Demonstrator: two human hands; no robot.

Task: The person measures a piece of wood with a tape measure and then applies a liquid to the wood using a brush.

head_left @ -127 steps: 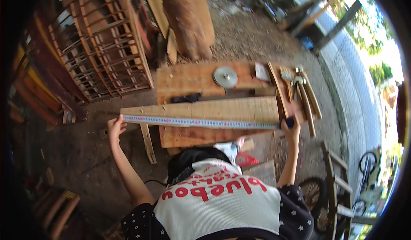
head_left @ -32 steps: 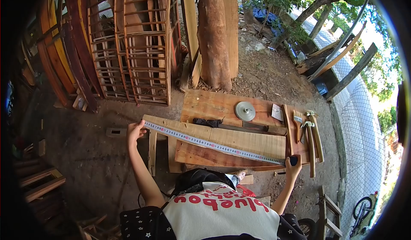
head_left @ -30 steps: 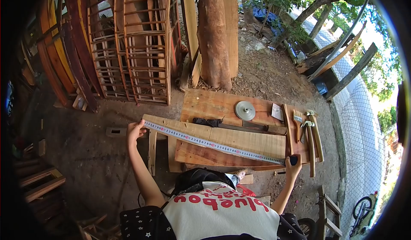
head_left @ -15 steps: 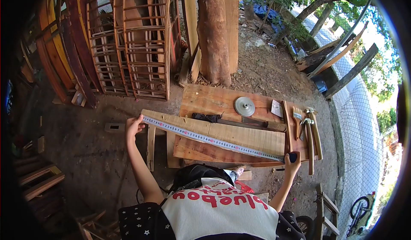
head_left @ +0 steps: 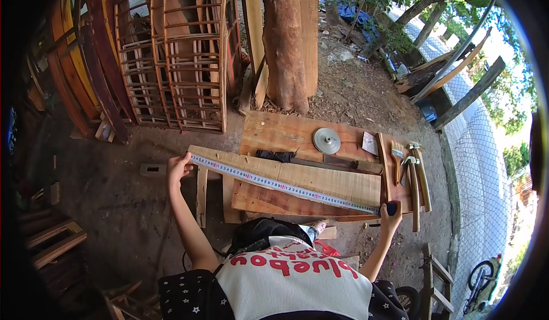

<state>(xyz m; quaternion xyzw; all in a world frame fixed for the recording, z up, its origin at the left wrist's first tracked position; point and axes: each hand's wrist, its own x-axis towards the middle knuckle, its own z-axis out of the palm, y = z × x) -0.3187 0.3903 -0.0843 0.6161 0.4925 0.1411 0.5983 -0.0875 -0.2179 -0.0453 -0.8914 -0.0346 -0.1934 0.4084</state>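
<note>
A tape measure's white blade (head_left: 286,188) is stretched along the near edge of a long pale wooden board (head_left: 337,184). My left hand (head_left: 179,168) pinches the blade's end against the board's left corner. At the other end, my right hand (head_left: 390,216) is closed around the dark tape case (head_left: 392,209), close to the board's right end. The board lies over a wider reddish wooden work surface (head_left: 274,127), its left part sticking out past it. Behind it are a handsaw (head_left: 337,163), a dark cloth-like item (head_left: 275,156) and a round metal disc (head_left: 326,141).
Right of the board lie a wooden strip (head_left: 384,166), a paintbrush (head_left: 397,160) and hammers (head_left: 422,177). A bamboo-like rack (head_left: 171,57) and a tree trunk (head_left: 284,46) stand beyond. Wooden frames (head_left: 57,243) are at lower left, a chain-link fence (head_left: 480,177) at right.
</note>
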